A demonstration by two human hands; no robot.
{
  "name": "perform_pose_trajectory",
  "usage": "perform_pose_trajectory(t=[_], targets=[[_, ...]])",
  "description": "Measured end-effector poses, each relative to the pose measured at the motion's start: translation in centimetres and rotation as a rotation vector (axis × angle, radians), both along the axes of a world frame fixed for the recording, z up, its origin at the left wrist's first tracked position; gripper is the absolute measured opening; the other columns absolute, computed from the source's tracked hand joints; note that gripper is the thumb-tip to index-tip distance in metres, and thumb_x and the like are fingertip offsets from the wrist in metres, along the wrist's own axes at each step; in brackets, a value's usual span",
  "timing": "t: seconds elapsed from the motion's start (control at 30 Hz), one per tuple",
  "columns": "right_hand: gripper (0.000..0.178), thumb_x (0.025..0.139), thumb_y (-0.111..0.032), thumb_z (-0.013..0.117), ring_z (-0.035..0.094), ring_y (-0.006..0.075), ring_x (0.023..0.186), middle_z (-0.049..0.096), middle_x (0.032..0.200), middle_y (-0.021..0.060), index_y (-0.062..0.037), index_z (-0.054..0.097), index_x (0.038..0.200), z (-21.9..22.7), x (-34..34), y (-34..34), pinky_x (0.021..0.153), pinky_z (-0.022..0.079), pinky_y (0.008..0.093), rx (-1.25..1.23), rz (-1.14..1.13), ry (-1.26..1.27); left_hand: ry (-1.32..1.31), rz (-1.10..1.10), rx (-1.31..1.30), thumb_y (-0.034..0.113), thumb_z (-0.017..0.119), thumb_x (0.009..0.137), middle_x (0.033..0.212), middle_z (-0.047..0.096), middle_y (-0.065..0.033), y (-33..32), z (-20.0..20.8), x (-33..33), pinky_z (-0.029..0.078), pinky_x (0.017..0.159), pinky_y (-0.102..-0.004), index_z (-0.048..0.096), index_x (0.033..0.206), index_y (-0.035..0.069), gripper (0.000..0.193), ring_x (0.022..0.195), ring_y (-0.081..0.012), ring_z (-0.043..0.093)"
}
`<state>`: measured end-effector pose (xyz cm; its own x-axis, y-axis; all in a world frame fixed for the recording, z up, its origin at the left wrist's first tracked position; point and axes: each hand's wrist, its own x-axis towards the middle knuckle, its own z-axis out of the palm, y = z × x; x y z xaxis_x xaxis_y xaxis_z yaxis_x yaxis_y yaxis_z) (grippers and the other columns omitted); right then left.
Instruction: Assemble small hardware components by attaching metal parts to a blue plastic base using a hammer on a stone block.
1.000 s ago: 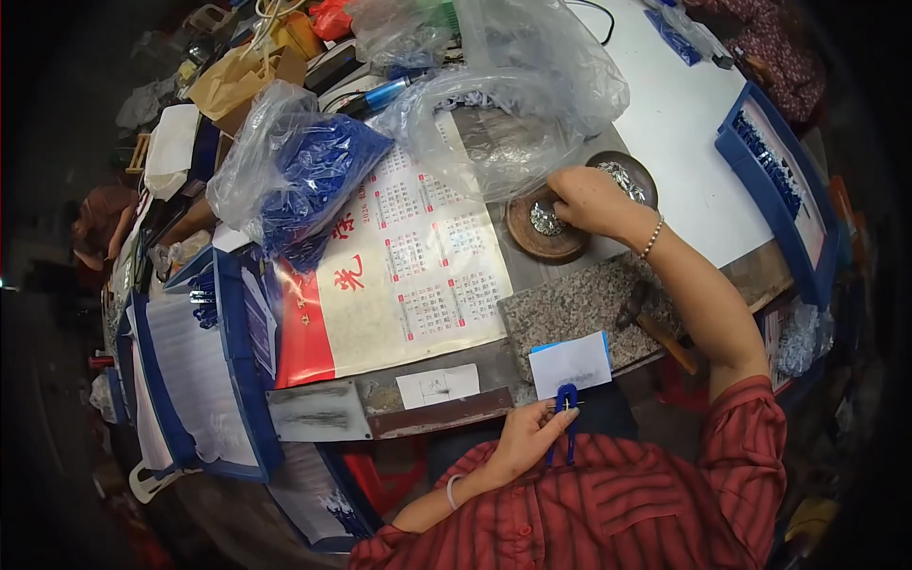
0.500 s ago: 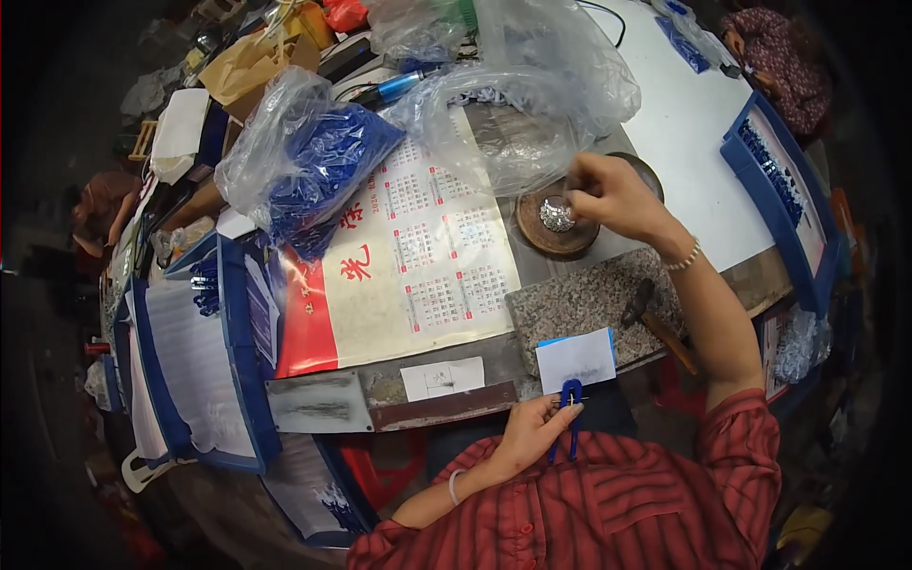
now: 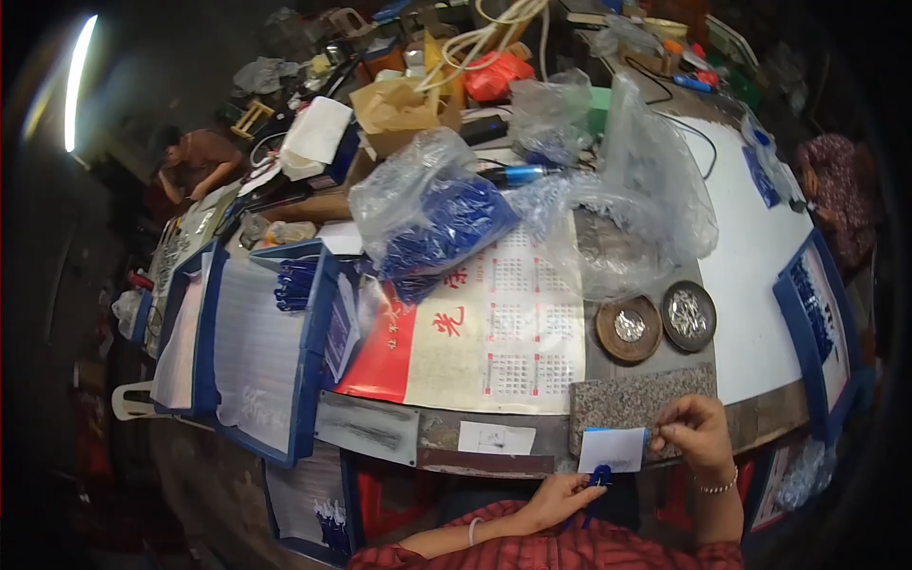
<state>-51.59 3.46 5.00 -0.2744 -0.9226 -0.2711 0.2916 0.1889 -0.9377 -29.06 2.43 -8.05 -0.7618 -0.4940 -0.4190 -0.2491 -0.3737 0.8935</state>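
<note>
My left hand (image 3: 554,502) is closed on a small blue looped strap (image 3: 600,474), just below a white card with a blue edge (image 3: 611,448) at the table's front. A thin metal pin appears to cross the strap. My right hand (image 3: 698,432) is pinched beside the card's right edge, over the speckled stone slab (image 3: 608,398); whatever its fingertips hold is too small to make out. Beyond the slab sit a round wooden dish (image 3: 605,334) with small silvery metal pieces (image 3: 630,326) and a darker dish (image 3: 689,316) of similar bits.
Blue trays with paper linings (image 3: 249,356) stand at left, and another blue tray (image 3: 815,323) stands at right. A clear bag of blue pieces (image 3: 446,223) lies on a printed calendar sheet (image 3: 532,380). Two other people sit farther away, at far left and right.
My right hand has come back from the wooden dish to beside the white card. My left hand keeps its hold on the blue strap. The view has tilted up and shifted left.
</note>
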Motion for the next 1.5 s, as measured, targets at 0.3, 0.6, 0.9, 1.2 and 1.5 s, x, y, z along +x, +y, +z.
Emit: perform_pose_trajectory(t=[0.3,0.6,0.9,1.2,1.5], targets=[[0.014,0.082,-0.003,0.061,0.056,0.0155,0.054,0.058,0.073,0.0137,-0.002,0.048,0.078,-3.4,1.8,1.4,0.05,0.047,0.0257,0.077,-0.003,-0.376,-0.087,-0.096,-0.074,0.02,0.061,0.089,0.065,0.054,0.0041,-1.8,1.5,-0.2,0.041,0.052,-0.0235,0.064,0.087,-0.002,0.022,0.061,-0.0024,0.047],[0.012,0.092,-0.015,0.056,0.057,0.0101,0.06,0.059,0.082,0.009,-0.0035,0.052,0.087,-5.0,2.7,1.5,0.057,0.048,0.0233,0.045,-0.017,-0.693,-0.095,-0.08,-0.023,0.02,0.061,0.089,0.066,0.056,0.0033,-2.6,2.4,-0.4,0.039,0.054,-0.0205,0.063,0.084,-0.002,0.023,0.062,-0.0022,0.046],[0.013,0.092,-0.013,0.055,0.056,0.0092,0.064,0.06,0.083,0.0068,-0.0026,0.054,0.085,-5.4,3.3,2.0,0.059,0.047,0.0209,0.081,-0.046,-0.551,-0.064,-0.04,0.047,0.018,0.061,0.09,0.065,0.051,0.0064,-2.2,3.0,-0.5,0.033,0.052,-0.0197,0.061,0.081,-0.001,0.021,0.06,-0.0011,0.04],[0.01,0.081,-0.006,0.064,0.055,0.021,0.071,0.057,0.084,0.0092,-0.0028,0.055,0.083,-5.9,5.0,3.1,0.064,0.042,0.0293,-0.138,0.005,0.753,-0.053,-0.039,0.04,0.018,0.06,0.09,0.063,0.048,0.007,-2.4,3.0,-0.7,0.031,0.049,-0.0211,0.06,0.082,-0.001,0.021,0.059,-0.001,0.038],[0.022,0.067,-0.004,0.068,0.055,0.0223,0.075,0.057,0.087,0.0059,-0.0056,0.057,0.086,-7.7,5.6,2.9,0.07,0.04,0.0364,-0.328,0.144,1.288,-0.059,-0.02,-0.055,0.022,0.063,0.087,0.055,0.045,0.0004,-2.2,2.3,-0.6,0.032,0.045,-0.0258,0.057,0.074,-0.002,0.028,0.052,-0.0045,0.037]])
